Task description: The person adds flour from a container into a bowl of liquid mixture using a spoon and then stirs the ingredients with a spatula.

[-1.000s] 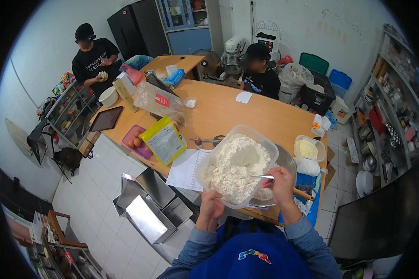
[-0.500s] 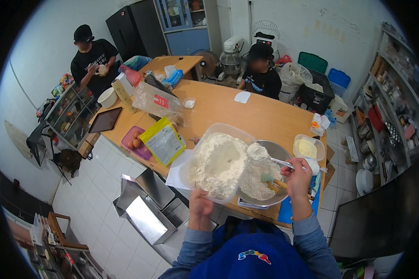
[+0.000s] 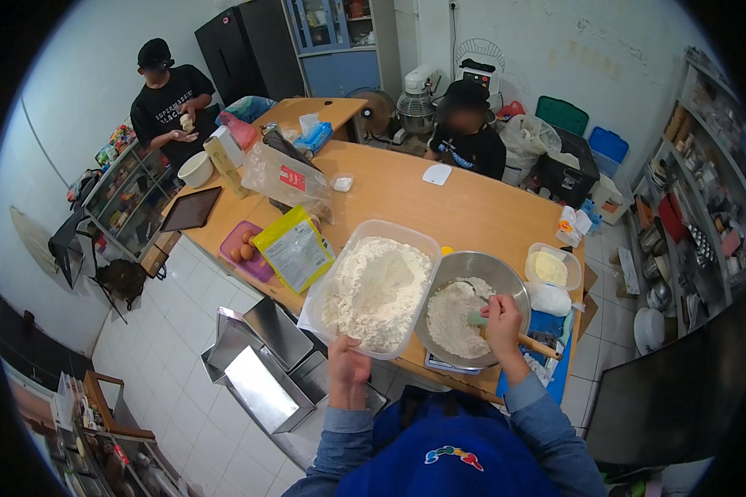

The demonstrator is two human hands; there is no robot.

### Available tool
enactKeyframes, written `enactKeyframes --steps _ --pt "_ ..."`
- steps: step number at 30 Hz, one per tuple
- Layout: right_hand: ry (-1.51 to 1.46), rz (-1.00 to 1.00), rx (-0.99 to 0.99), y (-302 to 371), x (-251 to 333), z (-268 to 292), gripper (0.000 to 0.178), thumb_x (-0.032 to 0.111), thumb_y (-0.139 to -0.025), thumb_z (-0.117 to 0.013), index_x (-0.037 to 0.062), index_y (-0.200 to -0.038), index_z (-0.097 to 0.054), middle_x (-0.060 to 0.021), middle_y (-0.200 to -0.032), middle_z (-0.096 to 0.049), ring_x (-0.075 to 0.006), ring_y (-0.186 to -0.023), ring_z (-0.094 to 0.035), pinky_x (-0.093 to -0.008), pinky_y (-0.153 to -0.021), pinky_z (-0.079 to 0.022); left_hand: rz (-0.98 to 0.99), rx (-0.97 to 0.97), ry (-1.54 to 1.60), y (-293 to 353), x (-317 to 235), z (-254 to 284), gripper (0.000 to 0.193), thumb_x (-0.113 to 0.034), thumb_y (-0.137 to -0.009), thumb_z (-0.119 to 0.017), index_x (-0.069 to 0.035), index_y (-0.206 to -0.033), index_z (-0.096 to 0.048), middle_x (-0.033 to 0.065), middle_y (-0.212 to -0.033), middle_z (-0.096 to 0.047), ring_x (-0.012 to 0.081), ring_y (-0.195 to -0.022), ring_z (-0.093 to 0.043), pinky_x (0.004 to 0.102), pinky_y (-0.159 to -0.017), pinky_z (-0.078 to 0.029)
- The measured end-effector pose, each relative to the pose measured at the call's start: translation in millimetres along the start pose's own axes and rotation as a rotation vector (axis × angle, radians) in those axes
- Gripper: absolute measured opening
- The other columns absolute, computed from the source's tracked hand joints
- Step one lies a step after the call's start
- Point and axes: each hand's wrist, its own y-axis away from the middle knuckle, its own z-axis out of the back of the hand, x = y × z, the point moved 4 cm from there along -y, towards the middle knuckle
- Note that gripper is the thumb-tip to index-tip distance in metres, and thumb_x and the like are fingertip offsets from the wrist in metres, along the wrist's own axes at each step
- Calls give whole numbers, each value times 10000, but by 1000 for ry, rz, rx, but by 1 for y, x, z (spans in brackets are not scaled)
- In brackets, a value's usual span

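My left hand [image 3: 350, 364] grips the near rim of a clear plastic container [image 3: 433, 253] full of white flour [image 3: 380, 290]. The container is at the left side of a steel mixing bowl [image 3: 508, 275], with a hollow scooped in its flour. Inside the bowl lies more flour [image 3: 453, 319]. My right hand [image 3: 503, 321] is closed over the bowl on a spoon, whose metal end [image 3: 470, 284] is down near the flour. A spatula with a green head [image 3: 476, 318] and wooden handle [image 3: 540, 345] rests in the bowl, passing by my right hand. A scale [image 3: 452, 364] shows under the bowl.
Right of the bowl is a tub of pale yellow stuff [image 3: 549, 267]. To the left are a yellow-and-white packet [image 3: 294, 248], eggs [image 3: 244, 248] on a pink tray and metal loaf tins [image 3: 261, 389]. One person [image 3: 174, 103] stands far left; another [image 3: 468, 137] sits across the table.
My right hand has lowered leftward into the bowl; the heaped flour on the spoon is no longer seen. The flour container has shifted slightly left with my left hand.
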Motion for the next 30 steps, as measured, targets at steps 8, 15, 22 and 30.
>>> enactKeyframes --steps 8,15,22,30 --pt "121 109 -96 -2 21 12 135 90 -872 -476 -16 -798 -516 -73 -702 -552 -125 -577 -559 -235 -539 -482 41 22 -29 -2 7 6 689 -20 -611 -405 41 -1282 -264 201 -1271 -387 349 -1173 -388 456 -1012 -294" --pt "-374 -22 -79 -5 104 8 128 81 -878 -469 -20 -820 -521 -74 -700 -547 -125 -592 -565 -230 -531 -487 83 33 -41 -1 13 2 671 -3 -620 -406 45 -1276 -270 195 -1253 -405 342 -1160 -404 463 -998 -307" --pt "-19 203 70 1 102 -14 100 42 -855 -485 -21 -792 -529 -68 -711 -537 -107 -564 -545 -229 -472 -429 141 61 -61 6 25 -14 690 7 -614 -417 27 -1286 -263 192 -1246 -413 330 -1149 -419 464 -984 -325" --pt "-184 -128 295 16 91 -29 145 108 -876 -480 -7 -808 -535 -45 -648 -541 -84 -482 -494 -200 -428 -396 155 84 -59 6 30 -16 698 18 -608 -416 31 -1288 -258 189 -1244 -418 324 -1138 -435 450 -968 -351"
